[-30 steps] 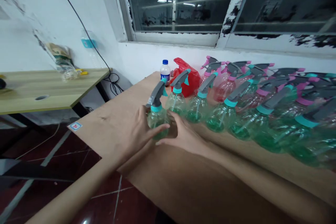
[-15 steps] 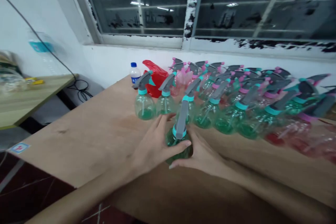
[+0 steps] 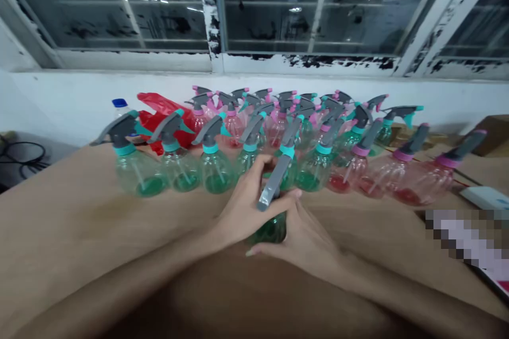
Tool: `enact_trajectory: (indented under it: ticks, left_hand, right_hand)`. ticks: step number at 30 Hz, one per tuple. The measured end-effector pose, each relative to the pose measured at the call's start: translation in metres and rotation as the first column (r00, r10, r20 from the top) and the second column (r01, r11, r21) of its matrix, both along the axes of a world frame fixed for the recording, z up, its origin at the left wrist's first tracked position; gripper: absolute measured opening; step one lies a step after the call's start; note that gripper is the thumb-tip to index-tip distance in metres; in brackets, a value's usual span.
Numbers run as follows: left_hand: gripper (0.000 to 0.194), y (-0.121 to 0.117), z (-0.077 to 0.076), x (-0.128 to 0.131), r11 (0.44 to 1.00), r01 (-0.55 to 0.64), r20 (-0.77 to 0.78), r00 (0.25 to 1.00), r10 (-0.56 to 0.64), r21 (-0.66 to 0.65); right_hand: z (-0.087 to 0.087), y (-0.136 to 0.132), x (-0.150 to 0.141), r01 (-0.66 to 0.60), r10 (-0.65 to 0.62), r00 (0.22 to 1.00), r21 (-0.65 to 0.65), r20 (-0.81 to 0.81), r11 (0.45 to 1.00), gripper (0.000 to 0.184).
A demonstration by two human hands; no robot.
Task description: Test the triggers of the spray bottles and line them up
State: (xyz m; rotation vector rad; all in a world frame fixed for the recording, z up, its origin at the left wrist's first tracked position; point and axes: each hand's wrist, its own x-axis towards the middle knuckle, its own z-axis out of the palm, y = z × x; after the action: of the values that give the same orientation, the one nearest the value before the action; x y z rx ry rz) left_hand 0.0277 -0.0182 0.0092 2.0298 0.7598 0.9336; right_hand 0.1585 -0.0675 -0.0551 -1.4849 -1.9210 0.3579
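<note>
Between my hands stands a green spray bottle [image 3: 270,230] with a grey trigger head that points away from me. My left hand [image 3: 248,204] is closed round its neck, just under the head, and covers the collar. Lower down, my right hand [image 3: 308,230] wraps the round body from the right, its thumb across the front. Just beyond them is a row of green spray bottles [image 3: 217,172] with turquoise collars. Pink spray bottles [image 3: 409,188] continue that row to the right.
More spray bottles crowd behind the front row, towards the wall. A red plastic bag [image 3: 159,116] and a blue-capped bottle [image 3: 120,108] are at the back left. On the right lie a white box [image 3: 487,198] and a cardboard box [image 3: 497,135]. The wooden table [image 3: 91,233] extends left.
My view has swung to the right, bringing the right end of the table into sight. My left hand has shifted up from the bottle's body to its neck, and the spray head has turned slightly.
</note>
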Motion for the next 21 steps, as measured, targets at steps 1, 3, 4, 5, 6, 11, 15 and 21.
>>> enact_trajectory:
  ticks: [1,3,4,5,6,11,15,21]
  left_hand:
    - [0.034,0.002,-0.001,0.005,1.0,0.006,0.008,1.0,-0.006,-0.006]
    - [0.036,0.006,-0.005,0.013,1.0,-0.005,0.016,1.0,0.005,-0.01]
    - [0.037,0.008,-0.006,0.015,1.0,-0.014,0.004,1.0,0.014,-0.001]
    - [0.037,0.009,-0.007,0.018,1.0,-0.023,-0.017,1.0,0.023,0.015]
    - [0.036,0.011,-0.008,0.019,0.999,-0.029,-0.04,0.999,0.031,0.035]
    - [0.025,0.018,-0.007,0.018,0.996,-0.045,-0.129,0.99,0.055,0.076]
    - [0.034,0.02,-0.004,0.014,0.999,0.006,-0.15,0.989,-0.001,0.034]
    - [0.026,0.019,0.001,0.014,0.992,-0.017,-0.15,0.988,0.035,0.123]
  right_hand:
    - [0.0,0.0,0.002,0.016,-0.016,1.0,-0.008,0.004,1.0,0.088]
    - [0.001,0.001,0.005,0.032,-0.031,0.999,-0.034,0.016,0.999,0.09]
    - [0.001,0.002,0.007,0.025,-0.024,0.999,-0.038,0.023,0.999,0.09]
    - [0.0,0.002,0.008,0.014,-0.013,1.0,-0.027,0.028,1.0,0.09]
    - [-0.001,0.002,0.009,-0.002,0.002,1.0,-0.01,0.03,1.0,0.091]
    - [-0.011,0.004,0.016,-0.08,0.081,0.997,0.047,-0.002,0.996,0.098]
    - [-0.021,0.005,0.029,-0.174,0.171,0.984,0.076,0.045,0.982,0.097]
    - [-0.041,0.005,0.065,-0.213,0.194,0.96,0.076,0.203,0.974,0.095]
